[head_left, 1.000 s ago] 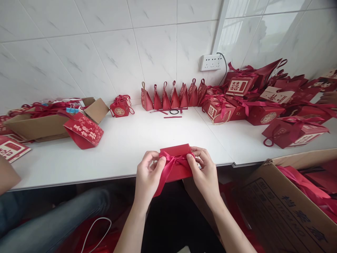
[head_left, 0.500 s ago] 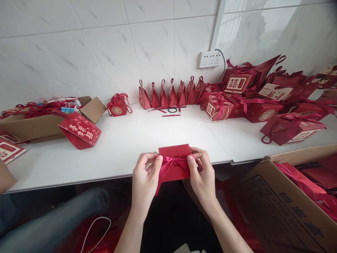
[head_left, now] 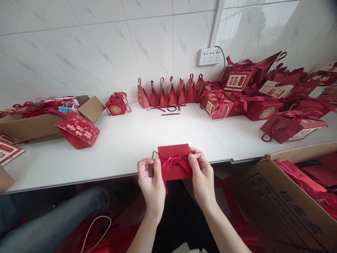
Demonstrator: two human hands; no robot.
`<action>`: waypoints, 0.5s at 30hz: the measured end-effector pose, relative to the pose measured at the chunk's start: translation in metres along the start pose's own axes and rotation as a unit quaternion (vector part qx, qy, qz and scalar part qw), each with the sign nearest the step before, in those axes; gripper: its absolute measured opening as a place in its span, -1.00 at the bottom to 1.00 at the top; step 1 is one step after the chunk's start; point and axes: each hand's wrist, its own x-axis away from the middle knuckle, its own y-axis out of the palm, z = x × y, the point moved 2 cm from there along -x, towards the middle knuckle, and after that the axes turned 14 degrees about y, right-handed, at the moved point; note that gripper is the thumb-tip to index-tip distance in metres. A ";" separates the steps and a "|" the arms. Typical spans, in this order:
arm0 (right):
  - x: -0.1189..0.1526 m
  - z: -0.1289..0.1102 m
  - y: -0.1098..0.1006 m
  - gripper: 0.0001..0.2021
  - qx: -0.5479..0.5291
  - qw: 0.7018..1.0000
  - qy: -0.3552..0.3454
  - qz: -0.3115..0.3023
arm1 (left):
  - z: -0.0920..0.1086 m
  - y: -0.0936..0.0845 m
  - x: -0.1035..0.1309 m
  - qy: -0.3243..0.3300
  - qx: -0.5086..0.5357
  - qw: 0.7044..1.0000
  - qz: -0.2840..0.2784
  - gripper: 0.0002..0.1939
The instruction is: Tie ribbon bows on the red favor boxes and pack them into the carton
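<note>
Fingers [head_left: 157, 169] | left hand [head_left: 153, 191], right hand [head_left: 204, 182]: clamped on ribboned red box [head_left: 178, 172] | bow [head_left: 174, 160] tied

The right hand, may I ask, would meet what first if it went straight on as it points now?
The right hand would probably first meet the red rectangular paper box with the shiny red ribbon bow, which it appears to touch; depth is unclear.

a white table [head_left: 126, 140] carries 7 peaked boxes [head_left: 172, 97], beribboned boxes [head_left: 263, 110] and a carton [head_left: 34, 130].
</note>
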 end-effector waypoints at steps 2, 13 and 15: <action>-0.001 0.002 0.000 -0.76 -0.034 0.999 0.016 -0.005 | -0.001 0.001 0.000 0.031 -0.006 0.999 0.017 -0.88; -0.003 -0.001 0.000 -0.75 -0.116 0.990 0.067 -0.046 | 0.001 0.000 -0.005 0.243 -0.130 0.954 -0.122 -0.69; -0.006 -0.003 -0.005 -0.75 -0.057 0.996 0.051 -0.053 | 0.002 0.000 -0.008 0.259 -0.142 0.943 -0.152 -0.66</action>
